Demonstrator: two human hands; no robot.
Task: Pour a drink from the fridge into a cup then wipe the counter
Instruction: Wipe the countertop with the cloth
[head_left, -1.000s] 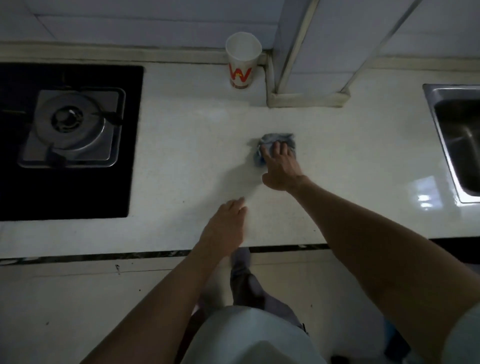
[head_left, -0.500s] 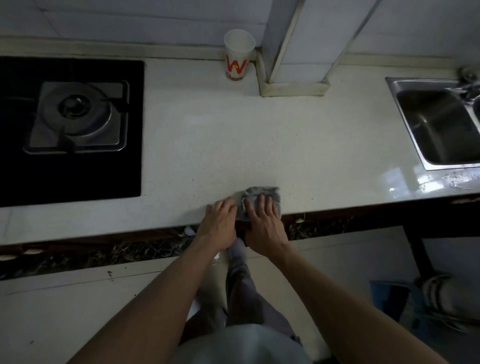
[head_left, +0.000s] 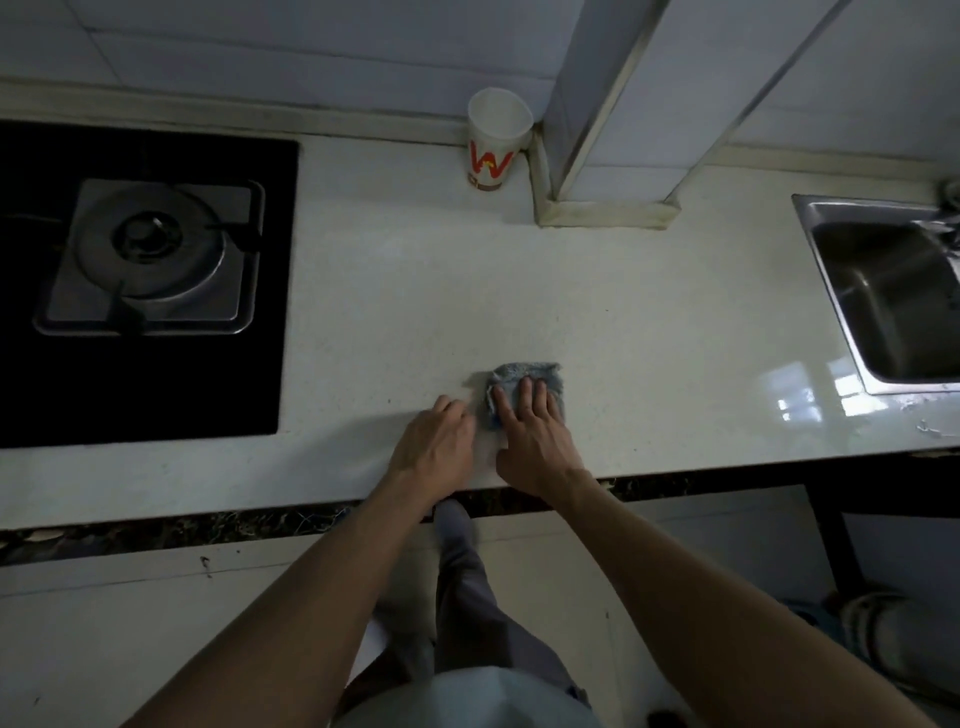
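Wiping step. Right hand (head_left: 530, 434) lies flat, fingers spread, pressing a small grey cloth (head_left: 524, 387) onto the white counter (head_left: 571, 312) near its front edge. Left hand (head_left: 434, 447) rests palm-down just beside it, holding nothing. Paper cup (head_left: 496, 140) stands upright at the back wall, well apart from the cloth; contents not visible. To wipe well: keep the palm flat, even pressure, overlapping passes, stay clear of the cup and stove (head_left: 145, 260).

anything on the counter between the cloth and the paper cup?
No. In the head view the white counter is bare from the grey cloth under the right hand up to the paper cup at the wall.
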